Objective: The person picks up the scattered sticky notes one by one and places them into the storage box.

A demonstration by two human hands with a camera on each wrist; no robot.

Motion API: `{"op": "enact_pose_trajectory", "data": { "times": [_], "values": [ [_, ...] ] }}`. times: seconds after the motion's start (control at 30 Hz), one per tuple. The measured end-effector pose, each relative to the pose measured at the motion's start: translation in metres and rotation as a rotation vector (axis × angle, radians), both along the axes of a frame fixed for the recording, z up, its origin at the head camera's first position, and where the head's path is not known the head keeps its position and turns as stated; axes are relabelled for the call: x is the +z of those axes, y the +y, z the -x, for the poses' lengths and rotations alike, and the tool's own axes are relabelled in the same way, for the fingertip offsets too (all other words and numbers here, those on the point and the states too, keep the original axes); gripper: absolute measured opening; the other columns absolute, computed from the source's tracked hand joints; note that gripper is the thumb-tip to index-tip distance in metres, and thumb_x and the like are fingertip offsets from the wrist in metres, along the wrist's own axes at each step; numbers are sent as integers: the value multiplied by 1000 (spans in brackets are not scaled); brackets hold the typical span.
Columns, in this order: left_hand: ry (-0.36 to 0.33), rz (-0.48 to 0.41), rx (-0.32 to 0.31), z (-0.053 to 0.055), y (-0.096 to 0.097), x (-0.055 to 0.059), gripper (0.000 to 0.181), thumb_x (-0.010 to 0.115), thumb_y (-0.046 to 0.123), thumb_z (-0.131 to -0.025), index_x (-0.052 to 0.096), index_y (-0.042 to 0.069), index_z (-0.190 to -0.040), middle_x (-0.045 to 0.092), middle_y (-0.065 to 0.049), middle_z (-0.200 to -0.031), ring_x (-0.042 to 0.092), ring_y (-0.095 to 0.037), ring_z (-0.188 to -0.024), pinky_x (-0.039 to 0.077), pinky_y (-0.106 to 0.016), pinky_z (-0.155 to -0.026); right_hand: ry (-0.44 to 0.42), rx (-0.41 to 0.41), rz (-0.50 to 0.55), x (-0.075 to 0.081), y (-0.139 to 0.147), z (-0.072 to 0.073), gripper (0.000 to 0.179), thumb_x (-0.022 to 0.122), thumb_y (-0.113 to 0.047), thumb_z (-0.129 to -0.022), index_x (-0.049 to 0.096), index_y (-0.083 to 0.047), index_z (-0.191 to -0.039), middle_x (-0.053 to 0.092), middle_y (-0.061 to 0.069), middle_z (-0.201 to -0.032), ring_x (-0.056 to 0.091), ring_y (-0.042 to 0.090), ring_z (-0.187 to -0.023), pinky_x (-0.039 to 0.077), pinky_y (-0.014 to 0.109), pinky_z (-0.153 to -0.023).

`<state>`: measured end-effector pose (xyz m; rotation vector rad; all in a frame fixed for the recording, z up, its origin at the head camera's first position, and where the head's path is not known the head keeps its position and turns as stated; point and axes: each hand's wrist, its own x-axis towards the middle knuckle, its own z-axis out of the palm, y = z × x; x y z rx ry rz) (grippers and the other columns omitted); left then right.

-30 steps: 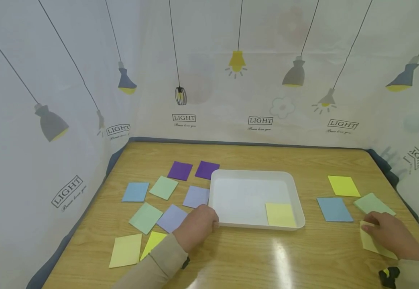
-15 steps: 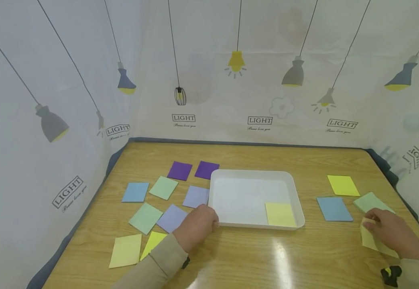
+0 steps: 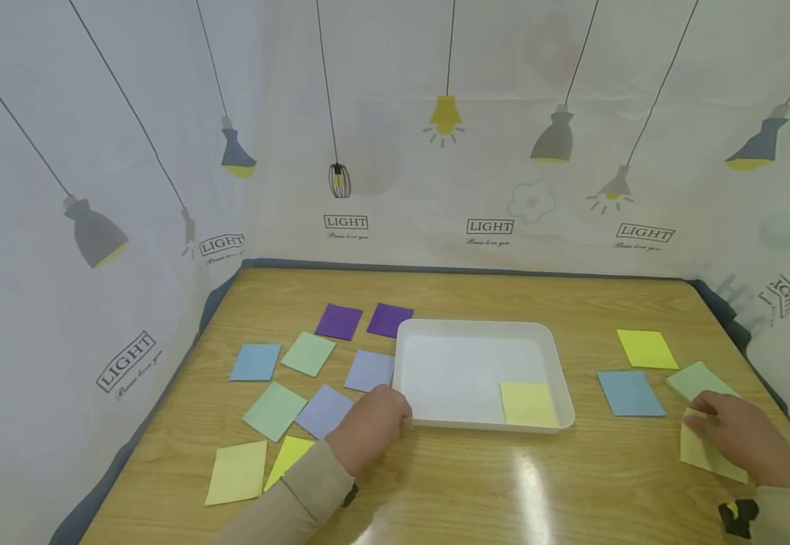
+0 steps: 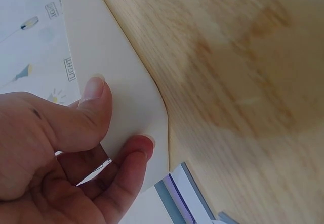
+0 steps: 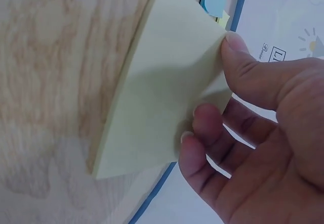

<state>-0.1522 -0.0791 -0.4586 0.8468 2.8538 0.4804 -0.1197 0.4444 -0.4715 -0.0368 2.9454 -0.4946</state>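
Note:
My left hand (image 3: 369,428) grips the near left corner of a white tray (image 3: 463,363). In the left wrist view its thumb presses the tray's rim, and curled fingers lie against the outer wall (image 4: 114,67). A pale yellow sticky note (image 3: 531,404) lies inside the tray at its near right corner. Over at the right, my right hand (image 3: 735,435) holds a pale yellow sticky note pad (image 3: 704,450) by its far edge. The right wrist view shows the thumb at the pad's edge (image 5: 157,92) and the fingers curled by its other side.
Left of the tray lie several sticky notes: dark purple (image 3: 339,322), lavender (image 3: 370,370), green (image 3: 275,411), blue (image 3: 255,362) and yellow (image 3: 236,473). Bright yellow (image 3: 647,349), blue (image 3: 631,393) and green (image 3: 701,381) notes lie near my right hand. A printed curtain (image 3: 408,189) surrounds the wooden table (image 3: 463,484).
My right hand and the pale yellow pad have shifted very slightly away from me, toward the green note. The left hand and tray have stayed in place.

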Motion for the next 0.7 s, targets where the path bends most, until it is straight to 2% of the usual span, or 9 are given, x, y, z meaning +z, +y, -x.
{"op": "enact_pose_trajectory", "data": {
  "times": [0.13, 0.23, 0.47, 0.7],
  "values": [
    [-5, -2, 2, 0, 0, 0, 21, 75, 6, -87, 75, 9, -66, 63, 4, -66, 41, -7, -61, 42, -19, -61, -2, -12, 5, 3, -5, -2, 19, 62, -17, -99, 64, 2, -101, 68, 15, -89, 51, 17, -71, 42, 35, -60],
    [-10, -8, 5, 0, 0, 0, 21, 75, 7, -87, 74, 8, -66, 62, 4, -66, 41, -7, -60, 42, -20, -61, 13, -8, -1, 6, -8, -2, 15, 59, -12, -101, 64, 2, -100, 67, 9, -86, 48, 15, -69, 38, 32, -59],
    [-5, -16, 2, 0, 0, -1, 24, 74, 7, -87, 73, 9, -64, 59, 5, -64, 39, -7, -60, 41, -20, -60, 67, -9, -23, 12, -16, -2, 12, 59, -8, -100, 66, 2, -98, 68, 10, -84, 49, 15, -68, 37, 33, -58],
    [-21, -10, 9, 0, 1, 0, 25, 74, 8, -88, 72, 9, -63, 58, 5, -63, 39, -7, -59, 41, -20, -59, 120, -1, -36, 22, -28, 0, 15, 60, -9, -100, 66, 4, -101, 69, 13, -86, 55, 15, -69, 41, 33, -58]
  ]
}}
